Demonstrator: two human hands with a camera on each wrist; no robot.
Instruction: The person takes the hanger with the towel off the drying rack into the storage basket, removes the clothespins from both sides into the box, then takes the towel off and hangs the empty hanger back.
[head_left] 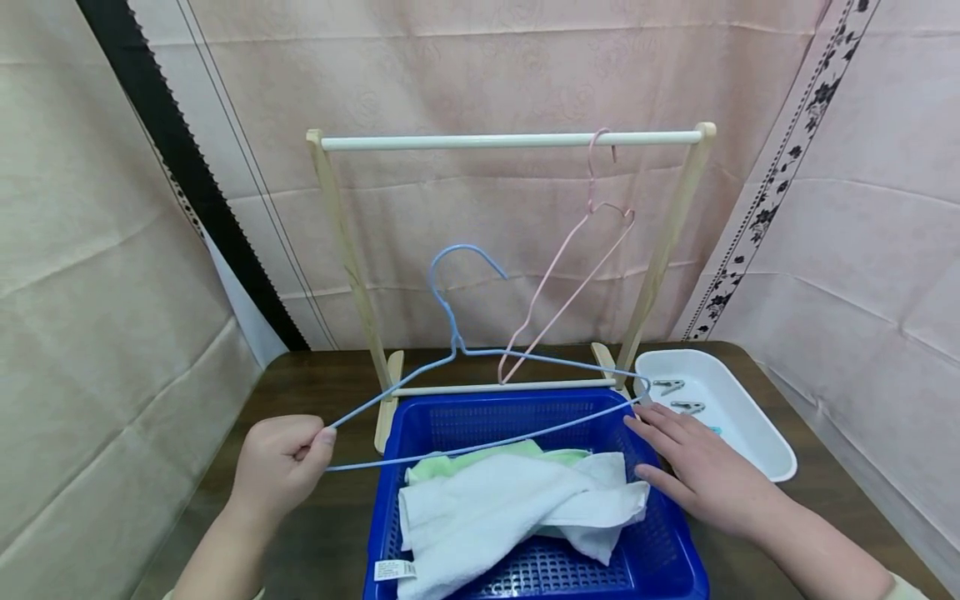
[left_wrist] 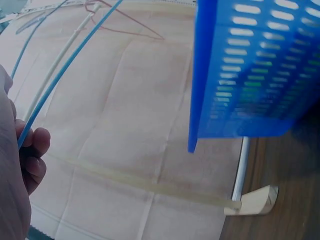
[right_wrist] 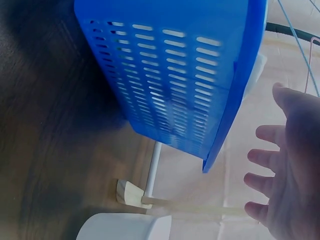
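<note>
A blue clothes hanger [head_left: 540,433] is held up over the blue basket, its hook upward. My left hand [head_left: 281,467] grips its left end, with the fingers curled round the wire; the left wrist view shows the blue wire [left_wrist: 57,76] running out of that fist. My right hand [head_left: 701,467] is spread beside the hanger's right end, fingers extended; whether a fingertip touches the wire is hard to tell. Inside the basket [head_left: 495,408] lies a crumpled white towel [head_left: 480,508] with a label, partly covering a light green cloth [head_left: 450,465].
Behind the basket stands a wooden rack with a white rail [head_left: 450,142]. A pink hanger [head_left: 555,258] hangs from it, toward the right. At the right, a white tray [head_left: 750,425] contains a few clips [head_left: 667,385]. Pale curtains surround the brown table [head_left: 330,517].
</note>
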